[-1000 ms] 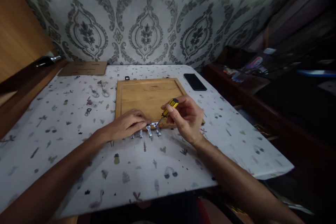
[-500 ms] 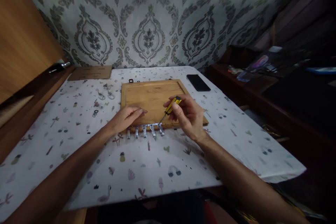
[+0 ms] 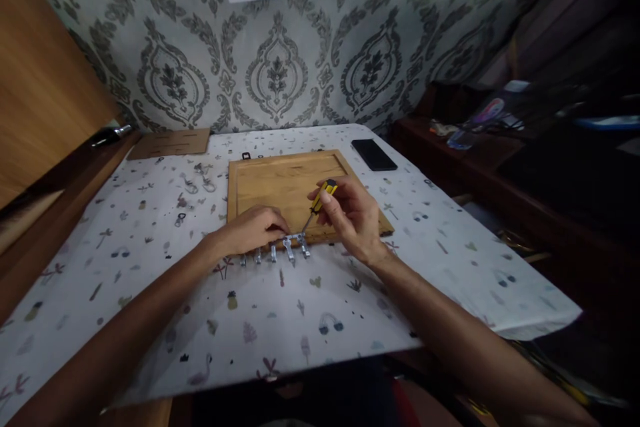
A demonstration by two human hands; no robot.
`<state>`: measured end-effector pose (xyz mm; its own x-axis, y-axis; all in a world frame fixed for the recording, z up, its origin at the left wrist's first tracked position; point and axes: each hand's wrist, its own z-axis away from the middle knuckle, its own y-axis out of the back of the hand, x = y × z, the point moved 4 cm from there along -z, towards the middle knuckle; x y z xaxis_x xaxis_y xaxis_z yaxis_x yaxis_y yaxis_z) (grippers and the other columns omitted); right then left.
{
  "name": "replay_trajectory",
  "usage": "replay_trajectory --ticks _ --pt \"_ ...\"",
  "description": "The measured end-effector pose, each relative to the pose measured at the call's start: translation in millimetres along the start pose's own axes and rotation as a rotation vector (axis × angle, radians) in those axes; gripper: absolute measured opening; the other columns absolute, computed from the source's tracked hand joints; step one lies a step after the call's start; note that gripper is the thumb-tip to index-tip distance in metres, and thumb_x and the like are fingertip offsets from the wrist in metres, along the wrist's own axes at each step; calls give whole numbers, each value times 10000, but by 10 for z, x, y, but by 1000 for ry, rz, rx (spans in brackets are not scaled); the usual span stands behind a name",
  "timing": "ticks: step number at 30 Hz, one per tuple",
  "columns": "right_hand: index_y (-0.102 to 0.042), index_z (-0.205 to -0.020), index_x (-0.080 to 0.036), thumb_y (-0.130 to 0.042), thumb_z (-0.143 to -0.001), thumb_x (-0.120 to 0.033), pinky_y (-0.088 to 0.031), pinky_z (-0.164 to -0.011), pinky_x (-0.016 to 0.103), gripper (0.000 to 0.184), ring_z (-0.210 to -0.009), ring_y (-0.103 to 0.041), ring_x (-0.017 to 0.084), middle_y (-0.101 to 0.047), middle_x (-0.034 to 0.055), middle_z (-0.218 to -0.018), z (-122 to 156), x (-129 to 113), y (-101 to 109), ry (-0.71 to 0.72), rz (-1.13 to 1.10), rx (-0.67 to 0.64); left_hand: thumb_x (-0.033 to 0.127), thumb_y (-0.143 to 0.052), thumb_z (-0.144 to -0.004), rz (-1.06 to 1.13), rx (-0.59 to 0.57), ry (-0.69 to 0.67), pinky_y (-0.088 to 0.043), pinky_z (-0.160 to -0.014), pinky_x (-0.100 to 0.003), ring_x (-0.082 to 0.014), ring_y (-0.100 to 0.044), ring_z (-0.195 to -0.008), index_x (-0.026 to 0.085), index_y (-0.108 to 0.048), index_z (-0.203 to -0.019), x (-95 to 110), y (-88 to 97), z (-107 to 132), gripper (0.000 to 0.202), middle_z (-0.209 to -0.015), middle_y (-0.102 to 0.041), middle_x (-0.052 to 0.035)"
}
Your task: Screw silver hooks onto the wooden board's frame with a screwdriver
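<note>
My right hand (image 3: 353, 217) grips a small yellow-and-black screwdriver (image 3: 325, 197). Its shaft slants down to the right end of a metal hook rail (image 3: 295, 236), which lies along the near edge of a framed wooden board (image 3: 280, 183). Several shiny hooks (image 3: 289, 250) stick out from the rail towards me. Over the rail's left part, my left hand (image 3: 253, 228) has its fingers bent down and closed at the rail beside the screwdriver tip. That hand covers some of the rail, and the screw under the tip is too small to make out.
Behind the board's right corner lies a black phone (image 3: 374, 155). Small metal rings and clasps (image 3: 204, 180) are scattered to the left, near a flat cardboard piece (image 3: 170, 143). A plastic bottle (image 3: 493, 113) stands on a dark surface at right. Patterned cloth (image 3: 280, 340) covers the table.
My left hand has slid right along the rail, and its fingers have curled down onto it. The screwdriver stays at the rail's right end. The whole view has shifted slightly.
</note>
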<state>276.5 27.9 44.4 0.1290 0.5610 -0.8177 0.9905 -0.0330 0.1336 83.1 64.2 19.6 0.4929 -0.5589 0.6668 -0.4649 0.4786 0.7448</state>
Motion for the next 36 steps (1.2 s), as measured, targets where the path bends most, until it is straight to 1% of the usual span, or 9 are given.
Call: replay_trajectory --ticks 3,5,9,12,19,25,29,33,36 --pt "-612 -1046 -198 -635 -992 -583 -494 -455 214 390 -520 -633 81 -732 31 -874 9 29 -7 -20 25 -34 27 -666 -849 -35 -84 -2 -514 -817 -250 -182 -731 -880 190 -833 -910 45 37 -26 242 -936 -801 -33" --pt "-609 -1042 -198 -618 -999 -589 -487 -458 214 394 -531 -636 86 -700 13 -835 13 40 -16 -25 42 -56 23 -658 -841 -48 -119 1 -516 -811 -244 -179 -736 -874 191 -838 -927 62 66 -21 261 -950 -807 -32" --pt "-589 -1003 -212 -618 -1000 -592 -476 -471 223 381 -535 -628 98 -596 -38 -723 12 31 -38 -5 64 -83 59 -657 -850 -66 -148 6 -517 -780 -246 -176 -736 -847 197 -844 -954 88 91 -1 255 -960 -811 -33" --pt "-575 -989 -226 -609 -999 -608 -451 -462 234 383 -524 -611 107 -560 -51 -684 8 16 -48 9 76 -86 70 -673 -849 -84 -150 8 -510 -769 -254 -178 -730 -820 192 -845 -938 105 77 0 229 -930 -808 -37" --pt "-577 -1007 -230 -612 -1005 -588 -460 -483 255 360 -533 -618 118 -578 -46 -691 3 0 -37 27 94 -96 47 -640 -877 -133 -161 -12 -487 -758 -258 -170 -707 -774 205 -840 -910 141 34 8 257 -865 -794 -21" --pt "-573 -1005 -224 -594 -1015 -583 -462 -489 265 360 -527 -606 122 -568 -53 -653 0 -11 -47 46 104 -100 42 -621 -887 -183 -144 -38 -487 -795 -278 -178 -691 -786 218 -830 -866 144 20 16 274 -861 -778 -24" --pt "-572 -1002 -227 -590 -1007 -609 -450 -473 261 382 -527 -609 122 -579 -51 -654 -6 -7 -52 31 114 -101 51 -628 -896 -194 -142 -49 -489 -810 -283 -184 -702 -816 208 -826 -880 148 20 14 253 -895 -784 -40" --pt "-578 -998 -225 -593 -1008 -604 -473 -495 270 379 -528 -599 116 -623 -32 -696 -7 -16 -47 42 126 -97 43 -635 -882 -190 -149 -49 -492 -782 -268 -184 -716 -813 211 -828 -884 160 13 16 256 -882 -792 -32" --pt "-582 -1000 -226 -600 -1012 -584 -480 -498 272 358 -523 -598 114 -636 -27 -713 2 -11 -45 39 119 -99 84 -626 -911 -185 -137 -41 -514 -804 -268 -196 -739 -863 213 -834 -941 178 40 36 247 -951 -813 -38"
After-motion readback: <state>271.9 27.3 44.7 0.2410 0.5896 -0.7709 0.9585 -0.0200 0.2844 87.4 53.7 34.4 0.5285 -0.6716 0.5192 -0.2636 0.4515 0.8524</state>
